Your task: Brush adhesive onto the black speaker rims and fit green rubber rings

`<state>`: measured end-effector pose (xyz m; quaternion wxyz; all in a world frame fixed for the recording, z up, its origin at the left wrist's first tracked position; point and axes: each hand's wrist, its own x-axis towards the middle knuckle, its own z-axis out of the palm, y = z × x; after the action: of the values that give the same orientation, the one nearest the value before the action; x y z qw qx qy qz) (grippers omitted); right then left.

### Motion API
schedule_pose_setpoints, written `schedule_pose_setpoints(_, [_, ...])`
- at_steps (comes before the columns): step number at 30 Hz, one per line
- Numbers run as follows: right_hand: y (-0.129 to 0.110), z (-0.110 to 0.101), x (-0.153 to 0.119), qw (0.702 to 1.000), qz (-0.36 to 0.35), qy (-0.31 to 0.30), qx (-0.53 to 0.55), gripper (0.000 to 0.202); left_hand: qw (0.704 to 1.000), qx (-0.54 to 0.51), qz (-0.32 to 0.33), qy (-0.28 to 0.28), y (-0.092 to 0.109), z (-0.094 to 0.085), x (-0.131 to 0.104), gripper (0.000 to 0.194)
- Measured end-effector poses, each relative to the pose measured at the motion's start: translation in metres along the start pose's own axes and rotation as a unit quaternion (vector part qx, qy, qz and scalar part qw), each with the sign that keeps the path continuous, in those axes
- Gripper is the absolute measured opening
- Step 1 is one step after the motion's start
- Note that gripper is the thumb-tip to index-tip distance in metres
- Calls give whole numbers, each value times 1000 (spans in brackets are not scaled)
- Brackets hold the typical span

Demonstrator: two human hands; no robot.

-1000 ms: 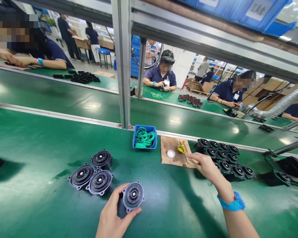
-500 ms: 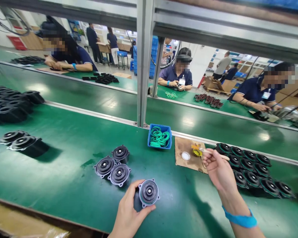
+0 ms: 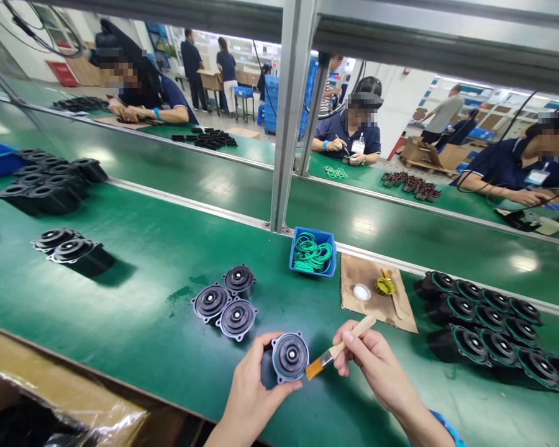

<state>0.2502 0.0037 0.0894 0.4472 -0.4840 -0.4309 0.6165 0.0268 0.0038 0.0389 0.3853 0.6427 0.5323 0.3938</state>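
My left hand point(image 3: 259, 385) is closed around the side of a black round motor housing point(image 3: 290, 357), its ringed face turned up and a thin green line showing along the inner edge. My right hand point(image 3: 366, 355) grips the wooden handle of a flat paintbrush point(image 3: 328, 354). The orange bristles point down and left, at the housing's right rim; whether they touch it I cannot tell. Three similar housings point(image 3: 236, 315) stand grouped just beyond my left hand. Past them, a blue bin point(image 3: 331, 273) holds green rubber rings point(image 3: 311, 253).
A stained cardboard sheet point(image 3: 354, 273) carries a yellow cap-like container point(image 3: 384, 285) and a white disc point(image 3: 362, 292). Rows of housings with green rings point(image 3: 487, 310) stand right; more housings point(image 3: 77, 251) stand left. A metal post point(image 3: 291, 124) rises behind the bin. Co-workers point(image 3: 349, 124) sit across the green bench.
My right hand has brought the brush from the yellow container on the cardboard down and left to the housing. My left hand still holds the housing. The view has shifted slightly left.
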Motion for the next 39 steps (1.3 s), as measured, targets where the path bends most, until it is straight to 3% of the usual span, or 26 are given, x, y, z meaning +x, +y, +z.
schedule_pose_setpoints(9, [-6, -1, 8, 998, -10, -10, -60, 46, 1000, -9, -4, -6, -1, 0, 0, 52])
schedule_pose_setpoints(24, [-25, 8, 27, 990, -84, 10, -114, 46, 1000, -2, 2, -20, -10, 2, -3, 56])
schedule_pose_setpoints(27, [-27, 8, 23, 988, -95, 43, -110, 47, 999, 19, 43, 15, -17, 5, -6, 60])
schedule_pose_setpoints(30, [-26, 8, 16, 981, -120, 90, -127, 46, 988, 51, 130, 67, -22, 7, -8, 61])
schedule_pose_setpoints(34, [-25, 15, 6, 959, -175, 117, -187, 45, 966, 80, 225, 100, -19, 6, -7, 47])
schedule_pose_setpoints(39, [-28, 23, -2, 928, -249, 113, -255, 42, 955, 96, 256, 111, -14, 4, -5, 36])
